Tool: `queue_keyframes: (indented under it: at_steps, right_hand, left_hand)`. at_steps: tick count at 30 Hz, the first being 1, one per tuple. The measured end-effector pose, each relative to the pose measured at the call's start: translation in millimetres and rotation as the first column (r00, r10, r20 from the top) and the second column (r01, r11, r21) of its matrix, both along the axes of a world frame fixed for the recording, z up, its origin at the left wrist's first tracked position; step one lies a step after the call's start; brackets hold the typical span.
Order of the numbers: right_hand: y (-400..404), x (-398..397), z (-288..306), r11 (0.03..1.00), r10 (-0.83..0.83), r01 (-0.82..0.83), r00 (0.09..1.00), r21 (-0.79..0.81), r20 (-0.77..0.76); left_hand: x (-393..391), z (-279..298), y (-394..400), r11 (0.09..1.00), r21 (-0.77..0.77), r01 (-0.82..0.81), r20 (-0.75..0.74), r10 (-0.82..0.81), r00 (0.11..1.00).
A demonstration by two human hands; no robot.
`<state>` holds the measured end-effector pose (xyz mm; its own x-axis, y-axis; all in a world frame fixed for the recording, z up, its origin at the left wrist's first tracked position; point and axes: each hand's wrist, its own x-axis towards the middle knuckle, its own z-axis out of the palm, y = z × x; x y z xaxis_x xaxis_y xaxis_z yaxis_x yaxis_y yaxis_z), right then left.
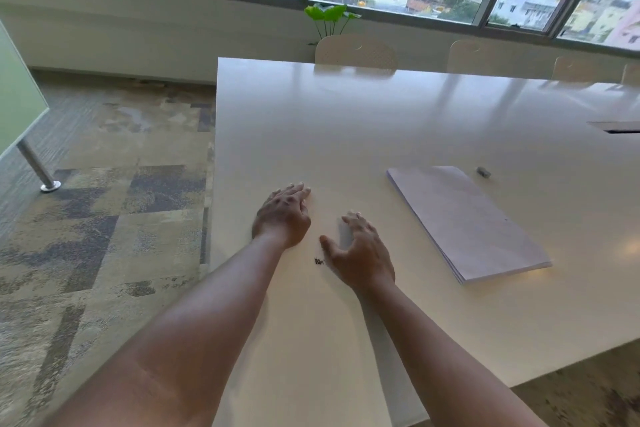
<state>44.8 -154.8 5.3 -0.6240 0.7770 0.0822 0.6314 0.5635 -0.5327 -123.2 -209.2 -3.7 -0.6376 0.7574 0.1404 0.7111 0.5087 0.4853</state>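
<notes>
Long pale table (346, 121) with a glossy top. A stack of paper sheets (467, 222) lies flat on it, skewed to the near edge. A small grey block (483, 172), eraser-like, sits just beyond the stack's far corner, not touching. Tiny dark specks (318, 261) lie well left of the stack. The left hand (282, 215) rests palm down, also left of the stack. A dark recessed slot (620, 130) is set into the top beyond the stack.

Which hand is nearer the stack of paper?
Right. The right hand is just left of the paper stack, apart from it; the left hand lies farther left, beyond the right hand.
</notes>
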Motion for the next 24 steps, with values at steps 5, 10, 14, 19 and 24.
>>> queue_keyframes:
  at_steps: [5,10,14,19,24]
  right_hand:
    - [29.0,2.0,5.3,0.968,-0.249,0.249,0.965,-0.009,-0.087]
    - [41.6,-3.5,1.9,0.956,-0.293,0.293,0.953,0.018,0.078]
    - [36.1,-11.6,3.2,0.999,0.045,-0.045,0.991,0.000,0.127]
    - [24.0,-18.8,7.8,0.968,0.221,-0.209,0.973,-0.136,0.074]
    - [-9.3,-26.5,2.8,0.909,0.280,-0.308,0.950,-0.282,-0.136]
  left_hand:
    - [3.2,-0.2,-6.9,1.000,-0.001,-0.004,0.007,0.004,1.000]
    - [6.2,0.7,-9.9,1.000,0.007,-0.018,0.004,0.018,1.000]
    - [5.8,2.6,-9.8,1.000,0.019,-0.023,-0.010,0.023,1.000]
    - [7.5,2.1,-9.6,0.999,-0.001,-0.037,-0.005,0.037,0.999]
    - [9.8,-0.1,-13.9,0.999,-0.021,-0.036,0.015,0.037,0.999]
